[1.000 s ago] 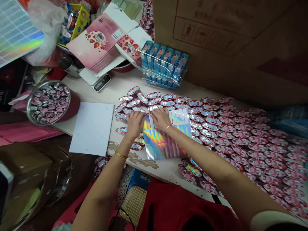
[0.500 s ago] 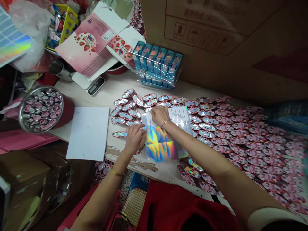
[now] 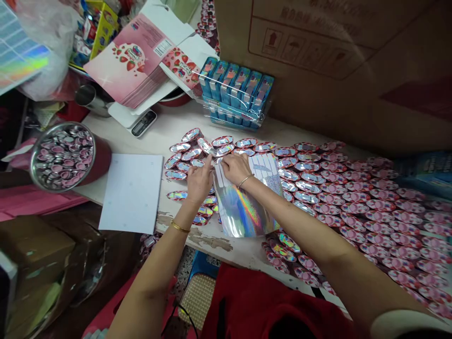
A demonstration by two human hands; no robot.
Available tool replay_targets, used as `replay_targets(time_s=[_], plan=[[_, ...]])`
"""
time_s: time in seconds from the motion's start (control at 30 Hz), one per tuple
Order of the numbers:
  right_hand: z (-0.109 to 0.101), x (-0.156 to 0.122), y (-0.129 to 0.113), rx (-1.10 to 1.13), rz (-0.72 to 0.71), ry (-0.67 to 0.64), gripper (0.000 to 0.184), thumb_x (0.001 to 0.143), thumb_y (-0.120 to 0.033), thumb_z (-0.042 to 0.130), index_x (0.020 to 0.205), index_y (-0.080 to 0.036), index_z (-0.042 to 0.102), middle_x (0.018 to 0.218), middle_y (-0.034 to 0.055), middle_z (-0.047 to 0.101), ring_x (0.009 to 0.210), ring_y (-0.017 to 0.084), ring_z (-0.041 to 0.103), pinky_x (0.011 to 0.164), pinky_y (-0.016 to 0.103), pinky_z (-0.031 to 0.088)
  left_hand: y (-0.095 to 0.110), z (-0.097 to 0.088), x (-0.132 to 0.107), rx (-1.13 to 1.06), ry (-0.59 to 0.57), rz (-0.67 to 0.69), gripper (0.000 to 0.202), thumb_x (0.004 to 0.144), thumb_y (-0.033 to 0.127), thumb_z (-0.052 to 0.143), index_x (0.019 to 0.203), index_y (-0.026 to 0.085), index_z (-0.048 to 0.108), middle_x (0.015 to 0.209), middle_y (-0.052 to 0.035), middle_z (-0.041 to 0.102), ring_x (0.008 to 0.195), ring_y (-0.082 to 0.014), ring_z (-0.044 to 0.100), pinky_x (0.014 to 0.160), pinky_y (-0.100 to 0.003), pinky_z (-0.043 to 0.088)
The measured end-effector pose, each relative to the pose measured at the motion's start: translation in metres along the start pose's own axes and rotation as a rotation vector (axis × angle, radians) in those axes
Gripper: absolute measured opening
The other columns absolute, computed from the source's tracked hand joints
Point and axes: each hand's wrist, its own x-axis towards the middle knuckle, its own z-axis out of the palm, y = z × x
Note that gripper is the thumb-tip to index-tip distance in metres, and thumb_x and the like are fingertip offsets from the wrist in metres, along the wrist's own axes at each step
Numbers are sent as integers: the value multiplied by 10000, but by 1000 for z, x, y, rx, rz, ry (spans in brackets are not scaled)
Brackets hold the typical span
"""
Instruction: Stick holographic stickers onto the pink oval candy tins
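Note:
A shiny holographic sticker sheet point(image 3: 243, 214) lies across the table with pale strip-shaped stickers along its far part. My right hand point(image 3: 236, 169) has its fingers closed at the sheet's upper left edge. Just left of it is my left hand point(image 3: 199, 182), its index finger stretched out to an oval silver-topped pack point(image 3: 205, 145) and the other fingers loosely bent. Whether that fingertip touches the pack or a sticker is too small to tell. More red-rimmed oval packs point(image 3: 178, 147) stand around the left hand, some partly hidden behind it.
Rows of packs with pink pieces on top point(image 3: 374, 215) fill the right side. White sheets point(image 3: 130, 195) and a metal bowl of small pink-and-silver pieces point(image 3: 93, 155) are at left. Behind stand a scale point(image 3: 143, 123), pink printed cartons point(image 3: 130, 56), blue boxes point(image 3: 235, 89) and a large cardboard box point(image 3: 318, 70).
My left hand has moved up and away from the sheet's left edge, its index finger now extended toward the packs. The right hand stays at the sheet, whose near part now lies flatter.

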Motion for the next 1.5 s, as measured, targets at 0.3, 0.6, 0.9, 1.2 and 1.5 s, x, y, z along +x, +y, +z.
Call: replay_targets(time_s=[0.3, 0.6, 0.9, 1.2, 1.5], plan=[[22, 12, 14, -33, -25, 48, 280, 965, -227, 406, 904, -164, 672, 977, 121, 688, 985, 262, 515, 896, 403, 249, 11, -15, -52, -86, 112, 18, 534, 912, 259, 486, 1435, 175, 417, 895, -74, 632, 862, -212, 581, 865, -373, 429], [-6, -100, 2, 557, 67, 265, 609, 972, -624, 253, 1139, -178, 633, 1126, 111, 637, 1086, 222, 532, 941, 360, 375, 94, -78, -116, -678, 281, -222, 645, 845, 315, 658, 1417, 327, 359, 819, 10, 501, 778, -136, 538, 826, -311, 512], [-4, -313, 33, 1316, 522, 114, 447, 706, -646, 689, 733, -210, 593, 646, -25, 546, 591, 115, 462, 591, 260, 378, 190, -19, -186, -1104, 41, -394, 642, 753, 260, 760, 1331, 274, 480, 801, 24, 513, 724, -91, 513, 696, -215, 460], [5, -408, 88, 1173, 711, 250, 571, 802, -754, 430, 722, -212, 591, 705, 13, 549, 639, 137, 441, 564, 261, 344, 253, 32, -234, -1152, -113, -393, 628, 743, 274, 760, 1310, 265, 490, 775, 33, 511, 696, -91, 501, 665, -215, 431], [29, -403, 77, 849, 471, 304, 276, 828, -405, 558, 639, -215, 492, 663, -15, 486, 671, 145, 433, 666, 281, 335, 221, 62, -237, -785, -154, -217, 608, 825, 253, 649, 1386, 261, 414, 813, 16, 533, 726, -114, 522, 711, -264, 442]])
